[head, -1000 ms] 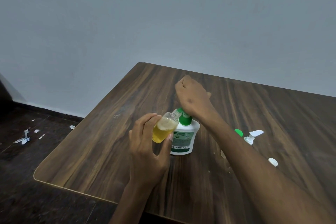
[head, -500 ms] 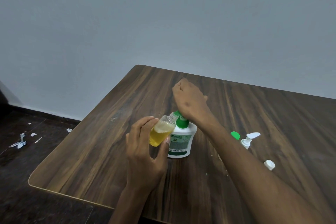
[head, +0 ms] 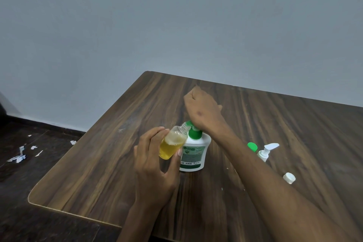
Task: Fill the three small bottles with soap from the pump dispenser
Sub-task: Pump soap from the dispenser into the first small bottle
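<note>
A white soap dispenser (head: 193,153) with a green pump top (head: 194,131) stands mid-table. My right hand (head: 202,112) is fisted over the pump head, pressing on it. My left hand (head: 155,161) holds a small clear bottle (head: 173,142), tilted, its open neck right at the green nozzle. Yellow soap with foam on top fills most of that bottle. Right of my forearm stand a bottle with a green cap (head: 252,146) and a white bottle with a white pump (head: 267,151), both partly hidden.
A loose white cap (head: 289,178) lies on the dark wooden table (head: 98,173) at the right. The table's left edge and near corner are close to my left hand. Paper scraps (head: 19,155) litter the dark floor at left. A grey wall stands behind.
Both hands have kept their grip and place on the bottle and the pump. The whole scene has shifted only slightly with my head.
</note>
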A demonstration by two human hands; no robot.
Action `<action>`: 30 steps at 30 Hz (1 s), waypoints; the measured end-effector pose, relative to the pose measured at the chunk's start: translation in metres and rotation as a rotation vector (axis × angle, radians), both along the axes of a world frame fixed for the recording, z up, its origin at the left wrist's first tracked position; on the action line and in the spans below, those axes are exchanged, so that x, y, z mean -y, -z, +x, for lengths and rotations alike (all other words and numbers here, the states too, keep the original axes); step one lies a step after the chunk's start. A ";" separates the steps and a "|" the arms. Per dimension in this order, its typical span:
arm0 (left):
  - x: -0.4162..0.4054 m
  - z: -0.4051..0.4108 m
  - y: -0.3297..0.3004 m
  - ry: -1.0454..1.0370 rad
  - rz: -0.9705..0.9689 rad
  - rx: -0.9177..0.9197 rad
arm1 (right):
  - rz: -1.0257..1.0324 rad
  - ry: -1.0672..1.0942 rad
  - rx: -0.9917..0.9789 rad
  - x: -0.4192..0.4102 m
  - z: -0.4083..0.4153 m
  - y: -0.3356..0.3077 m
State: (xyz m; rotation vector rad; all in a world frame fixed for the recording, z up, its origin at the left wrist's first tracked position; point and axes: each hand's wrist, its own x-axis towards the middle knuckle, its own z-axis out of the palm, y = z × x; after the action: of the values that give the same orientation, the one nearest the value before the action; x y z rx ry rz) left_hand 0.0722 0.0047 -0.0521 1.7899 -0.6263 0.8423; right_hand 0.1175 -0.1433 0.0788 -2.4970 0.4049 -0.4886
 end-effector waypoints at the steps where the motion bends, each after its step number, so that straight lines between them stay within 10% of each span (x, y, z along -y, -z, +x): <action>1: 0.000 0.000 0.000 0.000 0.002 -0.004 | 0.006 -0.001 -0.013 0.000 0.000 0.001; 30: 0.000 0.000 0.001 -0.018 -0.003 0.001 | -0.029 0.012 0.004 0.001 0.002 0.005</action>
State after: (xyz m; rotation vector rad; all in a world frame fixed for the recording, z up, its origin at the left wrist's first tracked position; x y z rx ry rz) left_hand 0.0717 0.0047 -0.0526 1.7946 -0.6098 0.8563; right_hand 0.1198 -0.1439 0.0741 -2.5226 0.4143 -0.5080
